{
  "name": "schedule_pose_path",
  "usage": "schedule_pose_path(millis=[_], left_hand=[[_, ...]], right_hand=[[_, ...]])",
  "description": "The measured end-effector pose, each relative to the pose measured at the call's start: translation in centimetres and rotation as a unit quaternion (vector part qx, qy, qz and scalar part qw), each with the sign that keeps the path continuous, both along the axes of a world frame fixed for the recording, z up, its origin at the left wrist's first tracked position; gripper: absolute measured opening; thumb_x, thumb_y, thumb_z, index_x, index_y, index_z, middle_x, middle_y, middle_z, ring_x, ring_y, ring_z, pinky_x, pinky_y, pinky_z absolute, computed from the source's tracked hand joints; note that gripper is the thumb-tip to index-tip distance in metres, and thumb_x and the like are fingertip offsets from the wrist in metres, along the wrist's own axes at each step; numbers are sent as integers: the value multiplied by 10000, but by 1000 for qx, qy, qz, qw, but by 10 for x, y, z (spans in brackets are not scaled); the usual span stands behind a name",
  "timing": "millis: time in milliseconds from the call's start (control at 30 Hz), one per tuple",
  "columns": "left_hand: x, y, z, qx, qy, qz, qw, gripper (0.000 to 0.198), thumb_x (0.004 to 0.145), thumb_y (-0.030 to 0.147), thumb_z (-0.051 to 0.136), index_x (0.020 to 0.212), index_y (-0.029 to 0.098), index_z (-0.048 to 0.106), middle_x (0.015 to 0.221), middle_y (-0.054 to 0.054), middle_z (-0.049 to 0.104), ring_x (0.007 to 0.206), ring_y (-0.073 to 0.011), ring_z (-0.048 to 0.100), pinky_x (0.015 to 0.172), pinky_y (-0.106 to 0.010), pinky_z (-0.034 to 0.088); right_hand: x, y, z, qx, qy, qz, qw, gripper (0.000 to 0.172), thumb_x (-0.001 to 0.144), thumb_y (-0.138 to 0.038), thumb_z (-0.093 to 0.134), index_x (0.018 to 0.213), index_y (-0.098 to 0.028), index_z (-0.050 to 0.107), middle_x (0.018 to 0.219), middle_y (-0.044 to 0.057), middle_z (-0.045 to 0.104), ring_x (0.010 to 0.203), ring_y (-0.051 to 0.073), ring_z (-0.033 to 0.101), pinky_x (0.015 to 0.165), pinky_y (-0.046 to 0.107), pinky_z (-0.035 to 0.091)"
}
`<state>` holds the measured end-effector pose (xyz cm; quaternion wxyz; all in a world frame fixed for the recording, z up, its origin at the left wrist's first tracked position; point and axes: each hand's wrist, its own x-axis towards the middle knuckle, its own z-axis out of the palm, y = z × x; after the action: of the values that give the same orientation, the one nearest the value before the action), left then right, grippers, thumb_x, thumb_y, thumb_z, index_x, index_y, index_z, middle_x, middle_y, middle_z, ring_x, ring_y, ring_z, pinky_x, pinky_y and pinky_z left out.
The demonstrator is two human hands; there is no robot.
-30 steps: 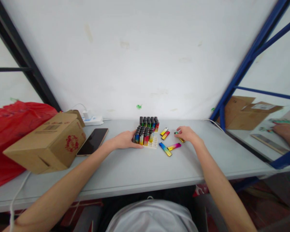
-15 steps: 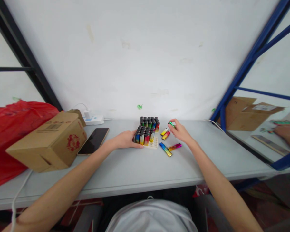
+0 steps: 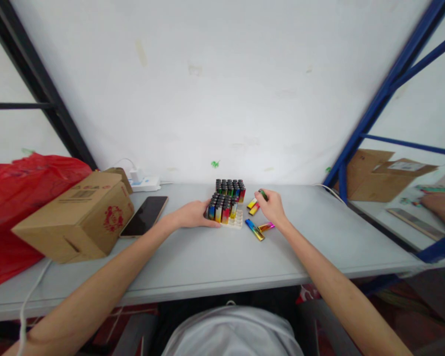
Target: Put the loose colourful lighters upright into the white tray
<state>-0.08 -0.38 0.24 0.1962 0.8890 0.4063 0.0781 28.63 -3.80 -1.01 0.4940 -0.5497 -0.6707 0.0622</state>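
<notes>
A white tray (image 3: 236,222) of upright rainbow-coloured lighters (image 3: 221,209) stands on the grey table (image 3: 207,257), with a second full block of lighters (image 3: 230,188) right behind it. My left hand (image 3: 190,215) rests against the tray's left side. My right hand (image 3: 270,206) is just right of the tray and holds one green lighter (image 3: 262,194) between its fingers. Loose lighters lie flat beside it: a yellow and red pair (image 3: 252,204), a blue-yellow one (image 3: 254,230) and a pink-orange one (image 3: 266,227).
A cardboard box (image 3: 79,215) and a red plastic bag (image 3: 18,188) sit at the left, a dark phone (image 3: 145,215) and a white power strip (image 3: 144,184) beside them. Blue shelf posts (image 3: 367,113) stand at the right; another person's hand (image 3: 439,205) works beyond them.
My right hand picked a green lighter up off the table at the right and carried it left toward the tray. My left hand stayed on the tray.
</notes>
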Motion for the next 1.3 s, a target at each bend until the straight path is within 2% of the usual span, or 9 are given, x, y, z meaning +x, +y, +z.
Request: schedule_pose_path(millis=[167, 333, 567, 700, 933, 1000, 1100, 1200, 1300], left_hand=[[-1, 1, -1, 0, -7, -8, 1000, 826, 704, 785, 672, 1301, 223, 573, 1186, -86, 751, 1019, -309, 713, 859, -343, 536], [0, 2, -2, -2, -5, -2, 1000, 826, 693, 785, 680, 1291, 224, 583, 1188, -88, 751, 1032, -312, 709, 867, -348, 535], [-2, 2, -2, -6, -17, -9, 1000, 829, 708, 763, 690, 1344, 250, 550, 1205, -71, 749, 1042, -304, 711, 876, -347, 535], [-3, 3, -4, -5, -19, -16, 1000, 821, 719, 764, 690, 1342, 249, 552, 1189, -63, 754, 1027, -298, 717, 864, -339, 536], [-3, 6, -7, -1, -16, -14, 1000, 847, 717, 774, 685, 1372, 258, 540, 1199, -54, 754, 1036, -301, 718, 866, -329, 530], [-3, 5, -6, 0, -16, -16, 1000, 846, 718, 770, 684, 1374, 257, 539, 1204, -50, 753, 1040, -300, 717, 864, -325, 530], [-2, 4, -5, 7, -9, -16, 1000, 842, 718, 757, 688, 1368, 242, 543, 1199, -55, 755, 1019, -300, 720, 843, -321, 531], [-1, 4, -4, 14, -6, -13, 1000, 850, 721, 756, 684, 1374, 232, 535, 1182, -62, 759, 1000, -298, 724, 820, -316, 531], [-1, 3, -4, 11, -10, -14, 1000, 842, 724, 756, 681, 1368, 232, 539, 1196, -68, 752, 1018, -294, 718, 818, -309, 530]], right_hand=[[-4, -2, 1, -6, -11, 18, 1000, 392, 899, -427, 475, 576, -224, 385, 516, -49, 369, 535, 118, 354, 548, 270, 265], [-7, -6, 3, -1, -28, 35, 999, 467, 943, -519, 484, 595, -217, 409, 531, -49, 396, 543, 117, 366, 555, 270, 270], [-11, -7, 1, -20, -49, 49, 997, 367, 912, -421, 459, 603, -228, 418, 521, -41, 429, 527, 128, 400, 552, 272, 281], [-13, -9, 3, -27, -51, 59, 997, 402, 962, -468, 450, 640, -229, 429, 524, -43, 454, 530, 132, 425, 560, 268, 308], [-12, -10, 5, -45, -69, 165, 983, 401, 1047, -524, 357, 840, -221, 520, 751, 8, 599, 643, 150, 545, 604, 261, 400], [-11, -9, 5, -13, -119, 173, 978, 428, 1041, -532, 379, 786, -216, 515, 782, 21, 581, 690, 156, 531, 621, 265, 388], [-11, -8, 4, -3, -192, 174, 966, 494, 1035, -536, 405, 666, -211, 452, 647, -18, 476, 610, 136, 433, 603, 272, 319], [-13, -9, 3, -36, -200, 188, 961, 534, 1027, -555, 412, 623, -206, 427, 556, -49, 387, 537, 114, 353, 564, 269, 260], [-16, -9, 0, -36, -190, 184, 964, 528, 1029, -561, 413, 640, -205, 437, 563, -48, 420, 537, 112, 375, 568, 266, 260]])
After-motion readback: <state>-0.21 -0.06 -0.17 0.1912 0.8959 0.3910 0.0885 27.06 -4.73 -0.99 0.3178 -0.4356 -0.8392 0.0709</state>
